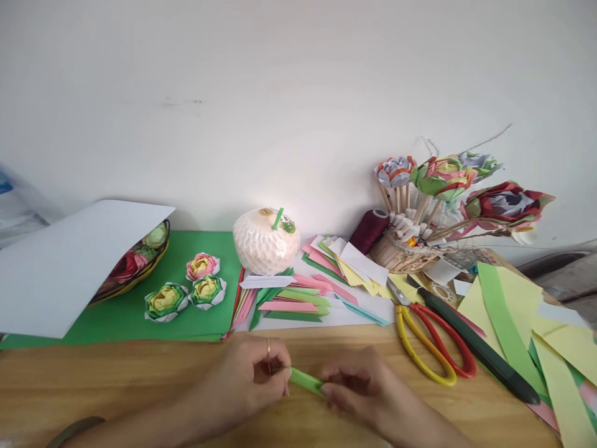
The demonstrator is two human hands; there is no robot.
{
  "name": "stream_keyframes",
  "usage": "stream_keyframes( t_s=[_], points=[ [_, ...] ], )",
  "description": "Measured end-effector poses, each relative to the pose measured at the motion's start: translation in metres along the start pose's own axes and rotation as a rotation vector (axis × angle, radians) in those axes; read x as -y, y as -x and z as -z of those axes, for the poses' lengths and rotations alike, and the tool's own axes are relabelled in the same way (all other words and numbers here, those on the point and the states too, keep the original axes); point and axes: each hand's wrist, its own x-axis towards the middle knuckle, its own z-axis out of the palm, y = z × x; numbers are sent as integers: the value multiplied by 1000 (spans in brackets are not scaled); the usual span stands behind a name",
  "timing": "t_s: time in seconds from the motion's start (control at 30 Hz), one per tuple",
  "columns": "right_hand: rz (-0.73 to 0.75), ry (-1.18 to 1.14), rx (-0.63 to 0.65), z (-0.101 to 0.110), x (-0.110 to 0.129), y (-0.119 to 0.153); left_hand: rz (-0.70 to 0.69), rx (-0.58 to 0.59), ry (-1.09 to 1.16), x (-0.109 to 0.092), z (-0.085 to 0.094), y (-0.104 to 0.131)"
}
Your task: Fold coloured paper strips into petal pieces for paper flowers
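Observation:
Between my two hands, low over the wooden table near its front, is a narrow light green paper strip (305,380). My left hand (262,372), with a ring on one finger, pinches the strip's left end. The right end is pinched by my right hand (357,387). Just beyond my hands lie folded pink, green, white and blue paper pieces (289,306) on a white sheet. Three folded paper flowers (206,290) rest on green sheets to the left. Scissors (433,348) with yellow and red handles lie right of my right hand.
A white textured container (265,242) stands at the back middle. Behind the scissors are a maroon thread spool (368,231) and a basket (402,254) of paper flowers. A dark green cutter (485,348) and paper strips (504,323) lie right. A white sheet (79,255) covers part of a bowl.

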Motion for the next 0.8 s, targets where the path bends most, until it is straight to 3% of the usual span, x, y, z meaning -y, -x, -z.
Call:
stream_keyframes(
  t_s=[0.2,0.37,0.57,0.8],
  points=[
    [356,294,-198,-7,12,3,-281,-145,-200,1,-10,2],
    [365,428,-181,-18,7,4,-587,-204,-290,4,-18,1],
    [472,541,-208,-22,-1,1,-682,-304,-557,3,-21,2],
    [439,551,-235,-4,4,8,-767,-311,-725,3,-7,0]
  ],
)
